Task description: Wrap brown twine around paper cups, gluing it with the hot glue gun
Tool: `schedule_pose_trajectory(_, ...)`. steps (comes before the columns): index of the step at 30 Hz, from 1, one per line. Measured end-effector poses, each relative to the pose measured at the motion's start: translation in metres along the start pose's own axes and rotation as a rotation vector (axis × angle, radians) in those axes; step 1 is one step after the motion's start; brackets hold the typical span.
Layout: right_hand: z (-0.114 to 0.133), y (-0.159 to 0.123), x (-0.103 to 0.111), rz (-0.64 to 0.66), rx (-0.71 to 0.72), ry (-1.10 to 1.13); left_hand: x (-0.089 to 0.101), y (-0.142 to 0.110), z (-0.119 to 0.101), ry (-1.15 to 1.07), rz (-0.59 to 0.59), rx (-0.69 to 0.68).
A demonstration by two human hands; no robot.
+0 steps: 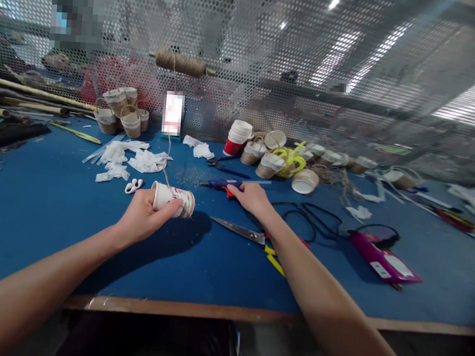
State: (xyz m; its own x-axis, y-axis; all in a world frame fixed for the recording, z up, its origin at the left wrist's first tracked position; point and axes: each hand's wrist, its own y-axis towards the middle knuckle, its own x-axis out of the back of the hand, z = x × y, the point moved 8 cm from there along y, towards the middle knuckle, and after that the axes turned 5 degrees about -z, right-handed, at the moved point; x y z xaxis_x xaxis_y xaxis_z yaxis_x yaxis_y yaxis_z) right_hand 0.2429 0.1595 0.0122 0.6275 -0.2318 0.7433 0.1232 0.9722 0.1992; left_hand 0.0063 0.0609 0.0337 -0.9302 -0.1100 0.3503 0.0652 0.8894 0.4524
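Note:
My left hand (147, 215) is wrapped round a white paper cup (172, 199), tilted on its side above the blue table. Twine (168, 165) runs from the cup up to a spool (184, 63) mounted on the mesh screen. A blue glue gun (221, 184) with an orange trigger lies under my right hand (252, 198), whose fingers close round its handle. Below that hand are scissors (242, 231) with yellow handles, partly covered by my right forearm. White earbuds or a similar small white item (134, 186) rest beside my left hand.
Twine-wrapped cups (130, 123) stand at the back left, more at the back right near stacked paper cups (238, 137) and yellow ribbon (292, 161). White scraps (147, 161), pliers (230, 168) and a purple power strip (384, 260) with black cable lie on the table.

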Motion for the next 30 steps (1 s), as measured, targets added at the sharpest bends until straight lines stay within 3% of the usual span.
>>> schedule_pose_trajectory(4,0.043,-0.020,0.002,-0.016,0.171,-0.035,-0.003,-0.002,-0.001,0.029,0.029,-0.002)
schedule_pose_trajectory(6,0.074,-0.037,-0.008,0.116,0.299,0.016,-0.007,-0.004,-0.005,0.033,0.075,-0.036)
schedule_pose_trajectory(9,0.122,-0.076,-0.034,0.505,0.547,0.250,-0.015,-0.010,-0.017,0.062,0.156,-0.185)
schedule_pose_trajectory(11,0.135,-0.090,-0.039,0.582,0.578,0.369,-0.018,-0.014,-0.024,0.096,0.188,-0.294)
schedule_pose_trajectory(13,0.135,-0.092,-0.039,0.554,0.512,0.488,-0.021,-0.016,-0.025,0.107,0.224,-0.329)
schedule_pose_trajectory(15,0.127,-0.089,-0.037,0.501,0.394,0.591,-0.023,-0.015,-0.019,0.062,0.257,-0.249)
schedule_pose_trajectory(18,0.114,-0.084,-0.028,0.412,0.243,0.711,-0.026,-0.012,-0.004,-0.123,0.295,0.018)
schedule_pose_trajectory(23,0.107,-0.077,-0.004,0.232,0.197,0.840,-0.028,-0.015,0.018,-0.436,0.251,0.434)
schedule_pose_trajectory(30,0.099,-0.075,0.005,0.132,0.187,0.812,-0.033,-0.021,0.028,-0.622,0.218,0.641)
